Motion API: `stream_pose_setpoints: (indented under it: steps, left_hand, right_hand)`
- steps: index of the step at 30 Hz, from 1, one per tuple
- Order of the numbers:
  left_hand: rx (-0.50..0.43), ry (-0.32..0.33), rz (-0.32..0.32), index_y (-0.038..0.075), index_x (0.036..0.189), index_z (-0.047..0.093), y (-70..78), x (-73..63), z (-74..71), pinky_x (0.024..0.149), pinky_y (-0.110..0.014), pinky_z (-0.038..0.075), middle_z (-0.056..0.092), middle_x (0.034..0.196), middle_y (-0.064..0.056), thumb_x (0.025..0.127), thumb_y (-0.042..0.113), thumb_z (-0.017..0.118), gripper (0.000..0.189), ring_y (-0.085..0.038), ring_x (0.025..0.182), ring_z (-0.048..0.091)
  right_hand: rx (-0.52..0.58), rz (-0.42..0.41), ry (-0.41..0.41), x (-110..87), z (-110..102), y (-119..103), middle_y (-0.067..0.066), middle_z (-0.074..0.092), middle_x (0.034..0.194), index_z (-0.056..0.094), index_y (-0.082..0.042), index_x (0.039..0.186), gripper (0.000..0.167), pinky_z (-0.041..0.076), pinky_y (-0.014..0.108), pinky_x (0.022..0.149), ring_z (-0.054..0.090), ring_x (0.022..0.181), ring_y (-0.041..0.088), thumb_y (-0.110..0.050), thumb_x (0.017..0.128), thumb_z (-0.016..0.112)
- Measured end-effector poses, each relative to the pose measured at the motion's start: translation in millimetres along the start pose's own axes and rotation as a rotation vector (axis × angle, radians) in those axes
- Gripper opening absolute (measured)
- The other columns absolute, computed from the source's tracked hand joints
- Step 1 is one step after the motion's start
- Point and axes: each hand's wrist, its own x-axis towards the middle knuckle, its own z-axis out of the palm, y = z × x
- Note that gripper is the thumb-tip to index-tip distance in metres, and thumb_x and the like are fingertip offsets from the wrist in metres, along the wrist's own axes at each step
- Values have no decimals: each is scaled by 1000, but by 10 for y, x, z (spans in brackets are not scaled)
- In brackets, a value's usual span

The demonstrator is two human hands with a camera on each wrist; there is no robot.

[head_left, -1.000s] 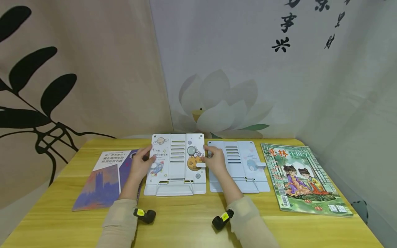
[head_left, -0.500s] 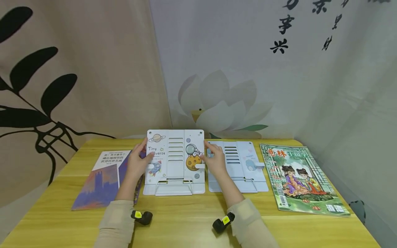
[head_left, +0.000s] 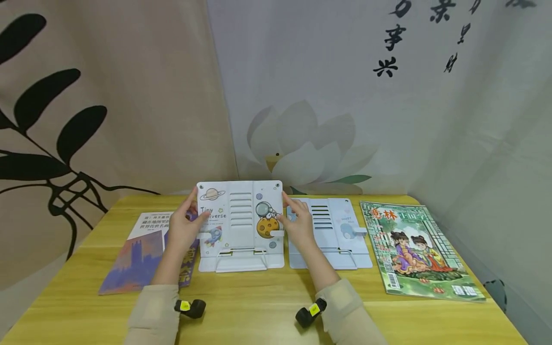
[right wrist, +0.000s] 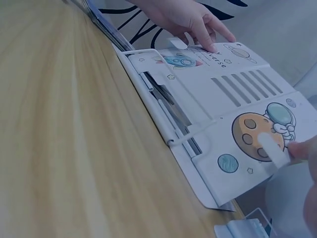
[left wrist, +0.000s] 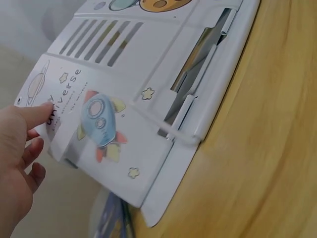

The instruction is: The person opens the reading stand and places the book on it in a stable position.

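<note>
A white book stand with "Tiny universe", an astronaut and a rocket printed on it stands on the table, its panel tilted up from the base. My left hand grips the panel's left edge, thumb on the front face near the lettering. On the opposite edge, my right hand pinches the panel with its thumb beside the astronaut; its other fingers are mostly behind the panel. The wire page rest crosses the front of the base. Slots run down the panel's middle.
A second, pale book stand lies right of the first, partly behind my right hand. A purple-and-white book lies at the left, partly under my left arm. A green illustrated magazine lies at the right. A curtain hangs behind the table.
The panel has tilted further up, its top edge rising and shifting slightly left. My left hand has moved left with its edge; my right hand has stayed nearly in place.
</note>
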Motion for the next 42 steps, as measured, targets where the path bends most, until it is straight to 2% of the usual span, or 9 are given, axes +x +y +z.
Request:
stream_pose_setpoints:
  steps: [6, 9, 15, 20, 24, 30, 33, 38, 42]
  left_hand:
    - [58, 15, 52, 22, 146, 42, 59, -25, -70, 57, -17, 35, 56, 90, -9, 84, 1, 72, 72, -21, 79, 47]
    - [78, 24, 74, 20, 145, 43, 89, -23, -70, 59, -16, 36, 56, 89, -9, 83, 0, 73, 72, -17, 79, 47]
    - [115, 33, 82, 18, 145, 44, 144, -17, -47, 63, -18, 38, 57, 90, -10, 83, 0, 73, 71, -17, 81, 48]
    - [166, 32, 86, 20, 146, 42, 179, -8, -37, 65, -25, 36, 56, 90, -10, 85, 3, 72, 71, -20, 83, 49]
    - [191, 19, 89, 21, 149, 37, 198, 2, -31, 65, -29, 36, 53, 93, -11, 86, 9, 72, 72, -24, 85, 49]
    - [188, -24, 118, 20, 151, 31, 240, 22, -38, 72, -39, 41, 54, 105, -13, 86, 21, 73, 77, -30, 92, 49]
    - [185, -58, 95, 21, 152, 27, 284, 32, -57, 81, -49, 42, 53, 114, -17, 89, 29, 70, 78, -34, 103, 46]
    - [211, -96, 47, 24, 154, 20, 361, 41, -87, 94, -65, 33, 48, 133, -23, 91, 39, 65, 79, -41, 122, 36]
    - [214, -123, 33, 25, 154, 19, 405, 40, -88, 97, -69, 27, 37, 146, -20, 91, 43, 63, 78, -44, 130, 29]
  right_hand:
    - [-10, 1, 5, -3, -3, -63, 1, 62, 98, 58, -15, 134, 65, 43, 51, 78, 44, 86, 17, 3, 75, 78]
    - [-13, 3, 3, -8, -20, -85, 1, 61, 96, 57, -16, 135, 66, 42, 49, 77, 43, 85, 18, 4, 75, 77]
    - [-15, -26, -1, -24, -59, -127, 4, 61, 93, 56, -14, 136, 65, 36, 33, 71, 43, 82, 29, 4, 77, 76]
    - [14, -52, -14, -61, -92, -166, 5, 56, 89, 53, -14, 138, 69, 37, 44, 72, 43, 82, 39, 9, 76, 75]
    - [18, -104, -27, -97, -111, -208, 4, 56, 89, 52, -13, 137, 69, 36, 52, 72, 42, 80, 39, 7, 76, 76]
    - [35, -211, -16, -182, -132, -265, 6, 59, 87, 53, -12, 134, 66, 36, 39, 69, 44, 74, 29, 3, 75, 78]
    - [45, -274, -22, -251, -152, -399, 10, 60, 85, 52, -7, 132, 64, 37, 36, 68, 45, 71, 29, 4, 74, 78]
    - [29, -329, -54, -360, -185, -750, 16, 59, 83, 49, 2, 126, 61, 40, 40, 65, 46, 69, 33, 14, 72, 75]
    - [32, -394, -77, -424, -164, -818, 15, 57, 81, 47, 4, 124, 65, 39, 39, 63, 46, 66, 31, 17, 68, 76]
